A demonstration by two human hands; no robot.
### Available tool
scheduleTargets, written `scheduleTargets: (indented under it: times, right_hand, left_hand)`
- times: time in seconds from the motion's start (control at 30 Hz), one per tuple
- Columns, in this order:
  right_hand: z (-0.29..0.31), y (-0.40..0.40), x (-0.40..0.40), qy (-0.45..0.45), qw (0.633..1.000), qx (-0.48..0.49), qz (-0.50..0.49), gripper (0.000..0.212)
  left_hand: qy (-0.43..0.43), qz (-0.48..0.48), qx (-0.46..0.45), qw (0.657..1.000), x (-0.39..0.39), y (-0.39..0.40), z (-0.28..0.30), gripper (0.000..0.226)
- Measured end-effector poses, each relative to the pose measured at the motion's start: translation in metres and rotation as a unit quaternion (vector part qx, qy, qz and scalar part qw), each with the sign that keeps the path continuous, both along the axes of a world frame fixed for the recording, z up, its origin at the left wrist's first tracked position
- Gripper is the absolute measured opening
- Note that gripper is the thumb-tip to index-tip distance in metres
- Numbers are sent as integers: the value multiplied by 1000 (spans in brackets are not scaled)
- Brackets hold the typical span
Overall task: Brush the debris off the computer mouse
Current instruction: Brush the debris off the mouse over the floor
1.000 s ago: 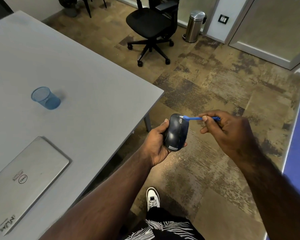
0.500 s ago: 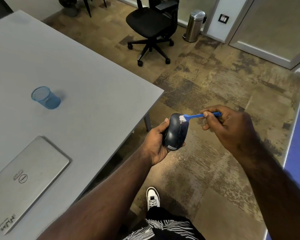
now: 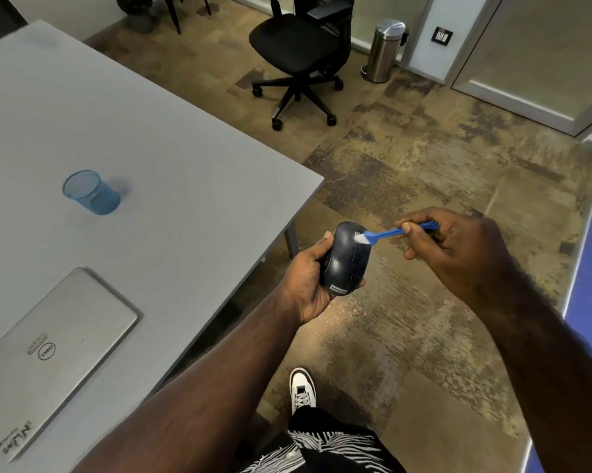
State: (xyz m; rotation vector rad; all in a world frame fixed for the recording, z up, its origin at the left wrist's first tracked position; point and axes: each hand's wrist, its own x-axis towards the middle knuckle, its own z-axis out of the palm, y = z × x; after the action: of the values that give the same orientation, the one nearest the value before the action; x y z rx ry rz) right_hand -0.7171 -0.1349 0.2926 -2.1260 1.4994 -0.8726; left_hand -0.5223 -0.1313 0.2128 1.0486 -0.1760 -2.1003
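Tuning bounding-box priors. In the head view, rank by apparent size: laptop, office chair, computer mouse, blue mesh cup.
Largest to smallest as they look:
1. laptop, near the camera, which inflates it
2. office chair, far off, top cut by the frame
3. computer mouse and blue mesh cup: too alike to rank, and the left hand partly hides the mouse

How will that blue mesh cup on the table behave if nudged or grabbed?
The blue mesh cup looks see-through, so it is probably light and would slide easily on the smooth grey table. It narrows toward its base, so a push near the rim may tip it. On its side it would likely roll in a curve.
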Motion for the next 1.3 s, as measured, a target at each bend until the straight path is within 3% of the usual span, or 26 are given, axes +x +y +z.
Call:
scheduleTargets:
  times: [0.07,0.2,0.33,0.43,0.57,0.7,0.83,1.0,1.17,1.3]
  right_hand:
    - [0,-1,0,-5,1000,-7,-20,17]
    - [2,5,5,16,999,1,33,16]
    - [1,-1,2,-3,1000,-10,-17,17]
    - [3,1,6,18,999,0,34,15]
    - [2,-2,3,3,1000,-2,-14,17]
    - [2,3,7,16,999,2,35,13]
    - [-1,-2,5,-2,999,-16,-36,19]
    - [0,2,16,-17,1000,-14,20,15]
    - [-4,-6,11,19,999,-32,-36,19]
    - [-2,-1,5,-12,1000,-19,12,18]
  left_hand:
    - [3,-1,1,1000,-1,1,0,51]
    - [-4,2,-6,1000,0,0,0,52]
    - [-4,-6,-7,1000,0,1,0,52]
    - [-11,-2,-11,1000,-1,0,0,52]
    - [-6,-3,-8,1000,0,2,0,52]
    - [-12,2,-15,1000,1,1,-2,52]
    - [-3,-3,-11,1000,2,2,-2,52]
    - [-7,-5,-18,1000,-2,1,-2,50]
    - [-4,-9,-14,1000,-3,4,0,50]
    - [4,-1,-14,1000,0,3,2,52]
